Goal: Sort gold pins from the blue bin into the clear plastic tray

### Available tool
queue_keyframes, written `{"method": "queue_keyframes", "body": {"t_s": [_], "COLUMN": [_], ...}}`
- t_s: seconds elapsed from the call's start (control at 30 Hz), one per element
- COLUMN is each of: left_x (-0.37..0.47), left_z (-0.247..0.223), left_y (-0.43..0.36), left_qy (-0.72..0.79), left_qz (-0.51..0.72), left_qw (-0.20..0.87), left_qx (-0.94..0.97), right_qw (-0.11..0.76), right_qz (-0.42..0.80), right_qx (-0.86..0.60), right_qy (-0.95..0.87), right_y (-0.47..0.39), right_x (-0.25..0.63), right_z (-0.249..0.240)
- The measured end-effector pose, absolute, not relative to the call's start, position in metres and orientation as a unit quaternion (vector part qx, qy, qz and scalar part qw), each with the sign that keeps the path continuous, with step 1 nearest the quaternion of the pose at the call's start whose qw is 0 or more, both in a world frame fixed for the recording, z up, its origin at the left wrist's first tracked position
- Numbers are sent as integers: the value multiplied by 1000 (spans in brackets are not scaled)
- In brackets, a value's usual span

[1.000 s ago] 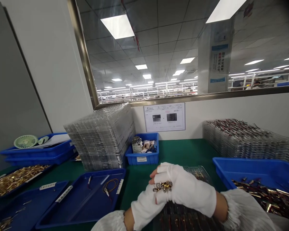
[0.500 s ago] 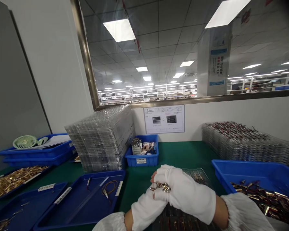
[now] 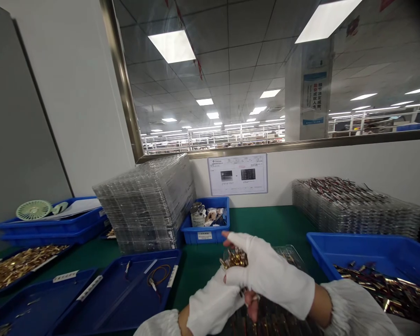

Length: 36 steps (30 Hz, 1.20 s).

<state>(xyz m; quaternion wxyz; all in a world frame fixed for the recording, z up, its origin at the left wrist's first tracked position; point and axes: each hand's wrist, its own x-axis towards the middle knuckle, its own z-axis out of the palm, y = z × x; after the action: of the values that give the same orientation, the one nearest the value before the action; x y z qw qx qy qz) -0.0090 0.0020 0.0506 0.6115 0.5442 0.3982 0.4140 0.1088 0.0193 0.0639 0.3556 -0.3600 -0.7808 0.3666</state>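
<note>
A bundle of small gold-coloured metal parts (image 3: pixel 238 258) sits between my two hands, its shiny ends facing left and up. My left hand (image 3: pixel 213 298), in a white glove with bare fingertips, is closed around the lower part of the bundle; most of its fingers are hidden. My right hand (image 3: pixel 275 275), gloved the same way, cups the bundle from above and the right, fingers over its top and thumb against its near side. Below both hands lies a clear plastic tray (image 3: pixel 269 319) with wired parts in its slots, partly covered by my hands.
At right, a blue bin (image 3: pixel 367 252) holds loose wired parts, with stacked filled trays (image 3: pixel 357 210) behind. Clear trays (image 3: pixel 147 205) rise in a tall stack at left. A small blue box (image 3: pixel 205 237) stands mid-back. Shallow blue trays (image 3: pixel 126 289) lie at front left.
My right hand has lifted and spread its fingers around the bundle, so more of the gold ends show. A bare fingertip now shows beneath my hands. The view has shifted slightly.
</note>
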Motion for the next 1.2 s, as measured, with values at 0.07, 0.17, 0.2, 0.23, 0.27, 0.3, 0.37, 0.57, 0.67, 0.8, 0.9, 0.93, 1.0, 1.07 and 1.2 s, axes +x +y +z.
{"method": "queue_keyframes", "body": {"t_s": [0.07, 0.17, 0.2, 0.23, 0.27, 0.3, 0.37, 0.57, 0.67, 0.8, 0.9, 0.93, 1.0, 1.07, 1.2], "left_x": [-6, -9, -10, -12, -14, -15, -16, -9, -5, -3, -3, -2, -2, -2, -4], "left_z": [48, 40, 38, 37, 36, 36, 37, 36, 31, 27, 28, 28, 29, 28, 20], "left_y": [5, 11, 13, 14, 15, 16, 15, 20, 25, 29, 29, 29, 29, 30, 33], "left_qy": [368, 330, 324, 321, 318, 317, 316, 363, 417, 453, 470, 472, 473, 474, 466], "left_qz": [392, 378, 372, 367, 364, 363, 369, 407, 456, 518, 553, 561, 567, 564, 555], "left_qw": [667, 736, 750, 757, 761, 765, 766, 717, 652, 588, 550, 541, 532, 532, 533], "left_qx": [515, 454, 441, 435, 432, 429, 422, 433, 440, 425, 414, 413, 415, 417, 437], "right_qw": [379, 414, 416, 413, 409, 405, 407, 440, 456, 438, 468, 481, 490, 490, 503], "right_qz": [415, 376, 371, 382, 402, 424, 454, 450, 408, 397, 476, 510, 566, 590, 570], "right_qx": [-359, -355, -355, -356, -356, -354, -351, -370, -403, -450, -405, -379, -340, -325, -339], "right_qy": [-745, -749, -750, -746, -738, -729, -711, -684, -680, -669, -624, -604, -569, -553, -555], "right_y": [21, 28, 31, 35, 39, 42, 48, 54, 54, 55, 57, 57, 58, 58, 58], "right_x": [111, 115, 116, 116, 117, 117, 118, 117, 118, 119, 117, 116, 115, 114, 113], "right_z": [69, 73, 73, 71, 69, 66, 61, 57, 61, 63, 62, 62, 60, 58, 53]}}
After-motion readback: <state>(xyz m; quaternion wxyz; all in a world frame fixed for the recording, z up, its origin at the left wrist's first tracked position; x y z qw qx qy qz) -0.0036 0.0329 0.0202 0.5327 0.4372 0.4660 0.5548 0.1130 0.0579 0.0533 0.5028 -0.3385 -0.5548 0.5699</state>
